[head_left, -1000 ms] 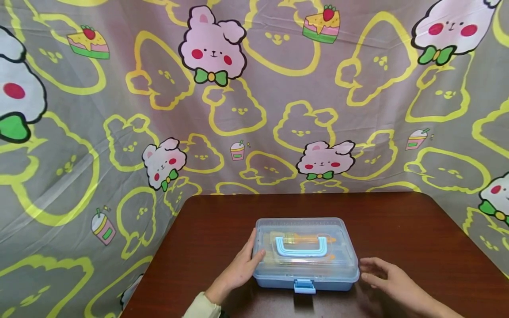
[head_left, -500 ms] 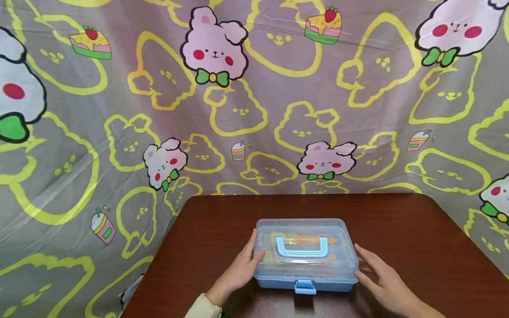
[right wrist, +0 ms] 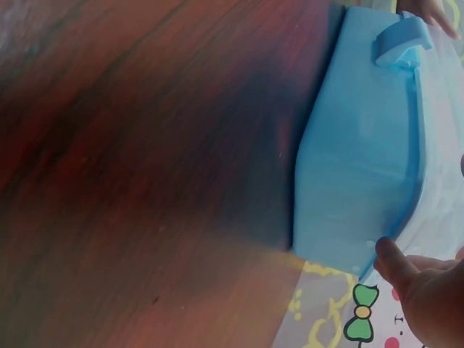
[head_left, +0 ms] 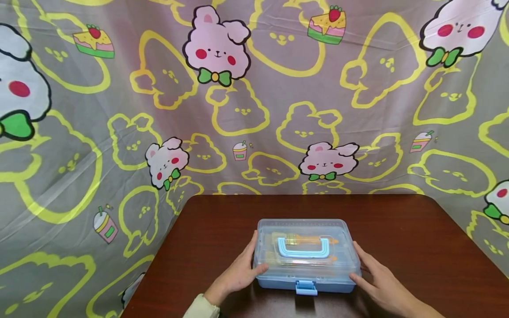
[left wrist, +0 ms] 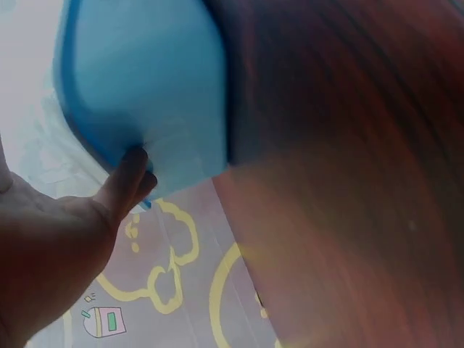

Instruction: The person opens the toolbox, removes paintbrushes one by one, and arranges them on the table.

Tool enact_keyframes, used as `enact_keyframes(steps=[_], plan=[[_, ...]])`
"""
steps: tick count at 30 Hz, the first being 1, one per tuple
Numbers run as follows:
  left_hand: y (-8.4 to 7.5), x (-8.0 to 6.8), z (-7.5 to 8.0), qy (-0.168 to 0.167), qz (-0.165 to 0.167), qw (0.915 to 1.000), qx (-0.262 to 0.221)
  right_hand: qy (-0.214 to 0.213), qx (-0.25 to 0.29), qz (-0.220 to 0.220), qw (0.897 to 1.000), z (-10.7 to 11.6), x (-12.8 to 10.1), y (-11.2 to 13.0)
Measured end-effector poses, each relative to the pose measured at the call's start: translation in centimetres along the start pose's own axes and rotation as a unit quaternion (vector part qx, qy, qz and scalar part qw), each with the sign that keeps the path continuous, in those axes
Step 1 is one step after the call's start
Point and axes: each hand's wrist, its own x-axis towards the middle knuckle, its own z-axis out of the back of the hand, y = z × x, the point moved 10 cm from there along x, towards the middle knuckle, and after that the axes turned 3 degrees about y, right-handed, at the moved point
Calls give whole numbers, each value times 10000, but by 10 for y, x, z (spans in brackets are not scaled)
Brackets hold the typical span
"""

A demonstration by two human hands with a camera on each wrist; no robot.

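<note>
A blue plastic storage box [head_left: 278, 283] with a clear lid [head_left: 338, 269] sits on the table, its blue carry handle [head_left: 304, 254] lying on top. Through the lid shows a brush [head_left: 310, 240] with an orange handle and pale bristles. At the front, the latch [head_left: 306, 288] sticks outward. My left hand [head_left: 240, 267] holds the box's left side, thumb over the lid's front corner. On the opposite side my right hand [head_left: 379, 278] holds it, thumb near the front corner. In both wrist views, fingertips rest at the rim of the box [right wrist: 355, 152].
The dark brown wooden table [head_left: 222, 221] extends around the box, with its back edge against a patterned curtain [head_left: 270, 97]. More curtain hangs to the left and right.
My right hand has come in from the right and now meets the box's side. The left thumb has shifted down toward the lid's front corner. The box has stayed nearly in place.
</note>
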Motion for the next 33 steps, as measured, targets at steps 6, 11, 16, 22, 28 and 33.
enact_keyframes(steps=[6, 11, 16, 22, 28, 33], plan=[[4, -1, -4, 201, 94, 9997, 109, 422, 354, -449, 9975, -9, 2, -12], [4, -2, -4, 251, 31, 9995, 179, 541, 597, -463, 9957, -13, 0, -13], [4, -2, -4, 248, -55, 9995, 192, 562, 879, -565, 9929, -15, -1, -15], [6, -2, -4, 281, 44, 9993, 239, 339, 993, -446, 9935, -14, 0, -13], [5, -3, -2, 194, 41, 9985, 518, 224, 859, -630, 9941, -12, 1, -14], [2, -4, 0, 70, 85, 9974, 709, 59, 722, -681, 9950, -9, 1, -13]])
